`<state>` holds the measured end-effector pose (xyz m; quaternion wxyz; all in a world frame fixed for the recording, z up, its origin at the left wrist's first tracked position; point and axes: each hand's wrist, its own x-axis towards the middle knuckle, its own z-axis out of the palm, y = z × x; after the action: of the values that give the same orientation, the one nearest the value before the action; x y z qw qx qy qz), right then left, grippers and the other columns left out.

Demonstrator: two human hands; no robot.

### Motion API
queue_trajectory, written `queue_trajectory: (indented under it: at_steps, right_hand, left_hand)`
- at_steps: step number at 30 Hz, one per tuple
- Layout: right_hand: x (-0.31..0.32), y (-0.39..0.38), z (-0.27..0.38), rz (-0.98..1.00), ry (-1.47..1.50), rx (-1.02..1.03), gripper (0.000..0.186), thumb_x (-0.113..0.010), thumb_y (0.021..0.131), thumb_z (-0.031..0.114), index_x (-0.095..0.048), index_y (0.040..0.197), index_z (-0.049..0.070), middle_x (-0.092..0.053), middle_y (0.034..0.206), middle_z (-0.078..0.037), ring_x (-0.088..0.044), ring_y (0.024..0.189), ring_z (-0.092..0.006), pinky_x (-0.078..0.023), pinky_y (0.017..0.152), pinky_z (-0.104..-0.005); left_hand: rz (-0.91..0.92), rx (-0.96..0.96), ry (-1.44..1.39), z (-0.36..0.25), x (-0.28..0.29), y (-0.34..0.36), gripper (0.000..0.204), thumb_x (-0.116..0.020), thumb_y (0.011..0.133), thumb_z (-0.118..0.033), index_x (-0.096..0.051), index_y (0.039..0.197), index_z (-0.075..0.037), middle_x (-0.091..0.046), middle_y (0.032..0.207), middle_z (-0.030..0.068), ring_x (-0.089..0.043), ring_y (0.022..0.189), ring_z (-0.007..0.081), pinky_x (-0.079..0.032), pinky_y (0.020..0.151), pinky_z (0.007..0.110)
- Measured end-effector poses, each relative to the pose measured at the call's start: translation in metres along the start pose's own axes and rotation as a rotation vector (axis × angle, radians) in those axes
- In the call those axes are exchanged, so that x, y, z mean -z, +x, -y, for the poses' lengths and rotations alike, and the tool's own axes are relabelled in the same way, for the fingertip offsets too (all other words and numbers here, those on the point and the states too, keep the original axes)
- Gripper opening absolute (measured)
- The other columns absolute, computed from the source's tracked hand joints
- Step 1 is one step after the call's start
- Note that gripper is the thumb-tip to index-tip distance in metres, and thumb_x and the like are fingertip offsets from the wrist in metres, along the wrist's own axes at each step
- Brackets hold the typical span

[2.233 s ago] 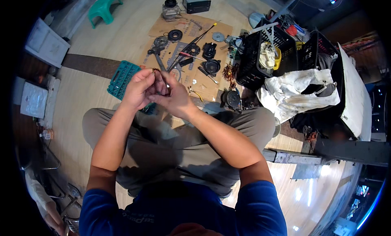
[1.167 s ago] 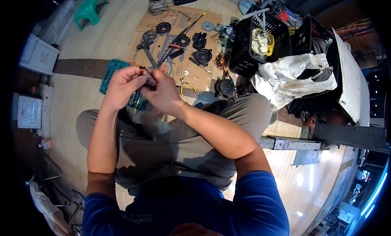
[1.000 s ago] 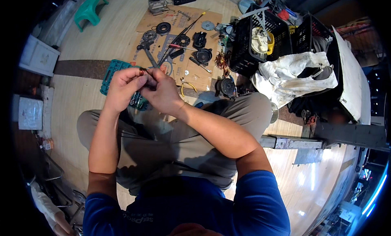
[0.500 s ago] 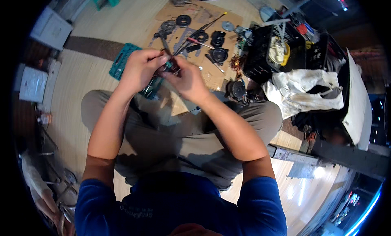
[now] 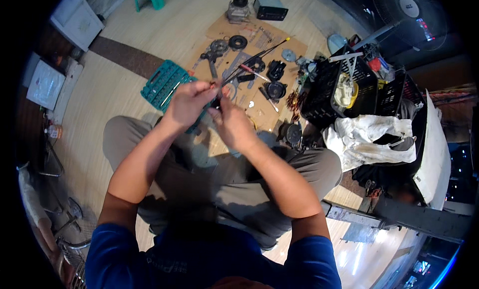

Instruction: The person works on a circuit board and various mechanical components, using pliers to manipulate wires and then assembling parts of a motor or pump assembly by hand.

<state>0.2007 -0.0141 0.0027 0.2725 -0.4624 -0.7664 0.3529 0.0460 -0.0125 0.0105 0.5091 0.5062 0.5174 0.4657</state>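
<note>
My left hand (image 5: 192, 102) and my right hand (image 5: 232, 124) meet above my crossed legs. The left is closed with thumb and fingertips on a small copper-coloured part (image 5: 213, 85). Just right of it and lower, my right hand has its fingers curled at a dark object, blurred and largely covered by the fingers. Behind them lie an open teal toolbox (image 5: 154, 92) and a cardboard sheet (image 5: 269, 104) bearing black round parts (image 5: 237, 42), a long thin rod, a red-handled screwdriver (image 5: 249, 69) and several other metal pieces.
Black crates (image 5: 319, 107) and a white cloth (image 5: 359, 144) are at the right, beside a white board (image 5: 429, 149) and a metal beam (image 5: 419, 216). A car-radio-like box (image 5: 271, 8), a green stool (image 5: 149, 0) and a standing fan (image 5: 409, 27) are farther off.
The view has shifted, showing more of the fan. My hands remain together, with the grip on the small part changed and my right hand now a little lower than my left.
</note>
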Motion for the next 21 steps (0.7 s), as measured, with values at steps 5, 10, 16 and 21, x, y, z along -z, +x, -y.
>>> queue_trajectory:
  at_steps: [5,10,16,21]
  right_hand:
    - [-0.011,-0.004,-0.002,-0.009,0.095,0.135,0.026,-0.056,0.088,0.016,-0.049,0.103,-0.004,-0.060,0.084,-0.028,-0.058,0.082,-0.0459,-0.048,0.069,-0.0475]
    - [-0.029,-0.004,-0.009,0.118,0.011,0.022,0.023,-0.054,0.088,0.015,-0.050,0.102,-0.002,-0.060,0.084,-0.026,-0.058,0.081,-0.0444,-0.047,0.068,-0.0477]
    - [-0.038,-0.005,-0.022,-0.034,0.030,0.020,0.038,-0.053,0.089,0.023,-0.046,0.113,-0.005,-0.061,0.091,-0.026,-0.059,0.081,-0.0429,-0.047,0.070,-0.0500]
    - [-0.029,0.003,-0.023,-0.015,0.071,0.006,0.040,-0.054,0.089,0.027,-0.048,0.113,-0.004,-0.062,0.089,-0.024,-0.061,0.082,-0.0411,-0.048,0.071,-0.0482]
  left_hand:
    - [-0.054,0.081,-0.128,0.005,-0.001,-0.012,0.020,-0.051,0.092,-0.009,-0.065,0.093,0.005,-0.066,0.085,0.0066,-0.060,0.081,0.0106,-0.047,0.076,0.025]
    - [-0.102,0.094,-0.235,0.016,0.001,-0.016,0.022,-0.048,0.093,-0.010,-0.063,0.096,0.005,-0.066,0.090,0.0078,-0.061,0.079,0.0149,-0.048,0.075,0.028]
    - [-0.105,0.155,-0.270,0.023,-0.006,-0.008,0.022,-0.048,0.095,-0.013,-0.062,0.100,0.004,-0.066,0.093,0.0084,-0.060,0.085,0.0127,-0.046,0.077,0.023]
    - [-0.153,0.112,-0.339,0.038,-0.008,0.006,0.021,-0.048,0.096,-0.013,-0.060,0.099,0.004,-0.065,0.097,0.0119,-0.062,0.088,0.0151,-0.048,0.080,0.027]
